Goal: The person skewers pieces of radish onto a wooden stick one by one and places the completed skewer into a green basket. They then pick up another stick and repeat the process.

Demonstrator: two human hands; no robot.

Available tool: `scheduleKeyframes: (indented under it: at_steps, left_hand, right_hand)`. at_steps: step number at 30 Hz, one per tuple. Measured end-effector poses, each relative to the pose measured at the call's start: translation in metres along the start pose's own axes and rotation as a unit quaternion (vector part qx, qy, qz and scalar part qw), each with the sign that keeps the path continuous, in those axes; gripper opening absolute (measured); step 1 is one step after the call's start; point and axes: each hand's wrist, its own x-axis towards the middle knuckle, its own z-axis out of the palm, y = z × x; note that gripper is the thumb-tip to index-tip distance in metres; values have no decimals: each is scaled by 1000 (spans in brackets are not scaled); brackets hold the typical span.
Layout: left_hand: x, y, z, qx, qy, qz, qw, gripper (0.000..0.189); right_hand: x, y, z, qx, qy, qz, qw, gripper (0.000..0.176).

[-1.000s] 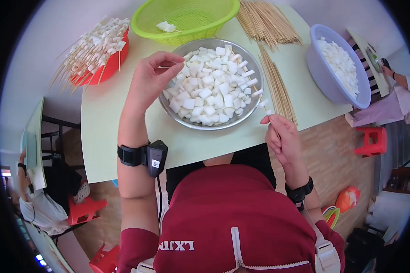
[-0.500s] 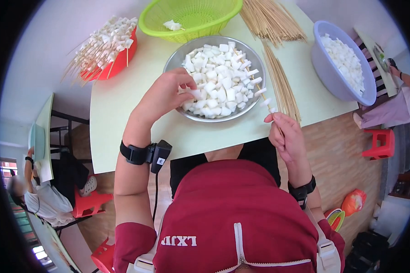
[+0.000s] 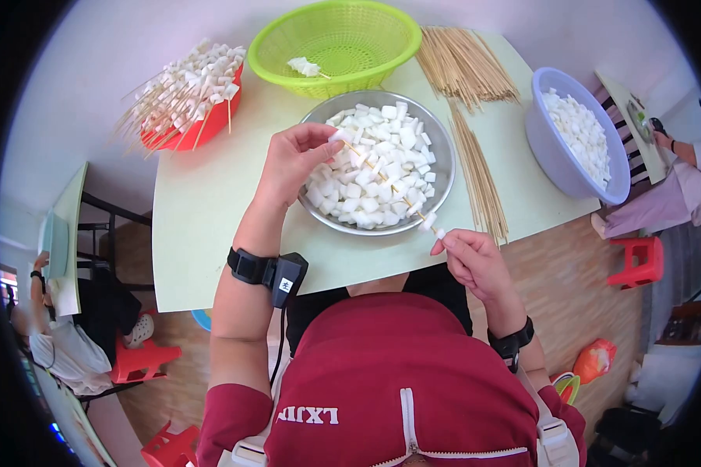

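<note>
My left hand (image 3: 300, 158) pinches a white cube (image 3: 339, 138) at the upper left end of a wooden skewer (image 3: 382, 177). The skewer slants down to the right over a metal bowl (image 3: 448, 175) full of white cubes (image 3: 370, 194). My right hand (image 3: 473, 262) is closed round its lower end, beside the bowl's lower right rim. Near those fingers, white pieces (image 3: 428, 222) are threaded on the skewer; whether others are threaded further up is hard to tell against the heap.
A green basket (image 3: 276, 47) holds one loaded skewer. A red bowl (image 3: 237, 89) of loaded skewers stands left. Bare skewers (image 3: 479, 167) lie right of the metal bowl, near a purple basin (image 3: 537, 140) of white cubes. People sit at far left (image 3: 70, 350) and far right (image 3: 678, 191).
The skewer has swung across the bowl, its far end now at my left hand. My left hand has risen off the heap with a cube; my right hand sits lower and slightly further left.
</note>
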Motion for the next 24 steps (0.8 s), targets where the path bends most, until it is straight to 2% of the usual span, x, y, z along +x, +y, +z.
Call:
scheduleKeyframes:
  at_steps: [2, 11, 14, 16, 18, 22, 24]
  left_hand:
    - [0, -1, -1, -20, -5, -14, 1000, 23]
    - [-3, -2, 5, -38, 31, 21, 999, 20]
    - [-4, -3, 8, -5, 48, 44, 998, 20]
    - [-5, -3, 10, 70, 56, 66, 994, 22]
    - [-6, -2, 13, 85, 65, 88, 990, 22]
    - [-8, -1, 17, 112, 78, 129, 982, 20]
    - [-8, 0, 17, 117, 80, 128, 982, 20]
  right_hand:
    - [2, 0, 2, -2, 0, 0, 1000, 26]
    - [6, 2, 7, 2, 8, 3, 1000, 26]
    - [7, 3, 8, 8, 5, 2, 1000, 23]
    - [7, 4, 9, 5, 7, -3, 1000, 22]
    - [8, 4, 13, -89, 65, -35, 993, 20]
    - [9, 0, 12, -113, 83, -38, 989, 16]
    - [11, 2, 5, 125, -33, 32, 991, 15]
